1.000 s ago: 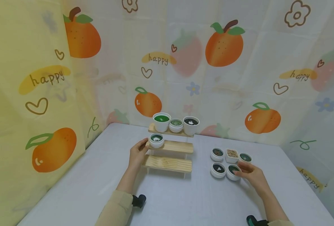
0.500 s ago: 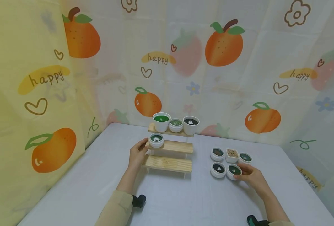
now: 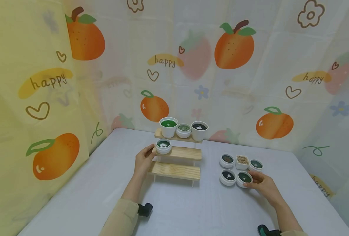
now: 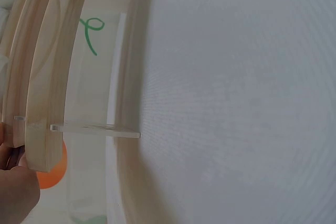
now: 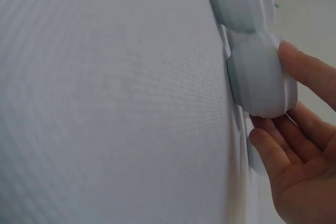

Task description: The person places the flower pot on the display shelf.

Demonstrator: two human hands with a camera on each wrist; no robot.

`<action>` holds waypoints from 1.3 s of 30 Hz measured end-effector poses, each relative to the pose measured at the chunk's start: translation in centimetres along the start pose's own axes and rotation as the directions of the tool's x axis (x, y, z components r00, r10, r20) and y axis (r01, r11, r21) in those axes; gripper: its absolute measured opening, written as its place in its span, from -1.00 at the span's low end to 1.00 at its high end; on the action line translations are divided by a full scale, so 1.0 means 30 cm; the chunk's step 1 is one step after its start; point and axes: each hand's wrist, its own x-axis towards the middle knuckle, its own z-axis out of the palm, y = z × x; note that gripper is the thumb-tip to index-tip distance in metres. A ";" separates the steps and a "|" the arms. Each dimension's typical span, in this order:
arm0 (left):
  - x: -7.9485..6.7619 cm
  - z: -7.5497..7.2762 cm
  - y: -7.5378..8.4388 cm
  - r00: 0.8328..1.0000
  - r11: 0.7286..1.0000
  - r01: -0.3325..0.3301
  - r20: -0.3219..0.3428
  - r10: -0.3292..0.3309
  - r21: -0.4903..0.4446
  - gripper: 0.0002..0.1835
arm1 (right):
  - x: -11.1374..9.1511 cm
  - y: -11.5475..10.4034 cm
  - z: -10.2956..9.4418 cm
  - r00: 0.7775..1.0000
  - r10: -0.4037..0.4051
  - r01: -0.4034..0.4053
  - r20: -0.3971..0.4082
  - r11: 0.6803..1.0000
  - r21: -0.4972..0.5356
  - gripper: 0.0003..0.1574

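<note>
My left hand (image 3: pixel 144 160) is at the left end of a wooden tiered stand (image 3: pixel 174 170), its fingers gripping the middle board's end. In the left wrist view the fingers (image 4: pixel 18 182) are partly hidden behind the board ends. Just beside them a small white cup (image 3: pixel 163 150) with dark green filling and a pale figure sits on the middle board. On the right, my right hand (image 3: pixel 263 185) pinches a small white cup (image 3: pixel 244 179) with dark green filling. The right wrist view shows thumb and fingers on either side of this cup (image 5: pixel 260 77), which stands on the table.
Beside the right-hand cup stand more white cups (image 3: pixel 227 181) and a square white dish (image 3: pixel 242 165) of beige bits. The stand's back board holds a bright green-filled cup (image 3: pixel 168 131), a smaller cup (image 3: pixel 184 133) and a dark-filled cup (image 3: pixel 199 135). A printed curtain hangs behind.
My right hand's thumb has moved from over the green-filled cup's top to its near side, and the fingers have closed about the cup. The left hand stays where it was.
</note>
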 end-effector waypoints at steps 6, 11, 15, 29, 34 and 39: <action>0.000 0.000 -0.002 1.000 1.000 -0.005 0.002 0.005 -0.004 -0.54 | 0.003 0.003 -0.001 1.000 0.001 -0.001 -0.002 1.000 -0.012 -0.07; 0.000 0.000 -0.004 1.000 1.000 0.003 0.005 -0.003 -0.011 -0.54 | -0.002 -0.001 -0.001 1.000 0.004 -0.005 -0.018 1.000 -0.030 -0.07; 0.000 -0.001 -0.004 1.000 1.000 0.007 0.002 -0.007 -0.011 -0.54 | -0.005 -0.007 -0.004 0.999 0.003 -0.004 -0.033 0.999 -0.044 -0.05; 0.001 -0.002 -0.001 1.000 1.000 -0.004 0.003 0.004 -0.005 -0.54 | -0.002 -0.033 -0.014 0.998 0.028 -0.030 -0.063 0.999 -0.032 -0.01; -0.002 -0.002 0.001 1.000 1.000 -0.005 0.003 0.005 -0.008 -0.54 | -0.004 -0.037 -0.021 0.998 0.016 -0.018 -0.065 1.000 -0.026 -0.03; -0.005 0.000 0.007 1.000 1.000 -0.007 -0.005 0.007 -0.004 -0.54 | -0.008 -0.045 -0.029 0.997 0.007 -0.009 -0.072 1.000 -0.027 -0.02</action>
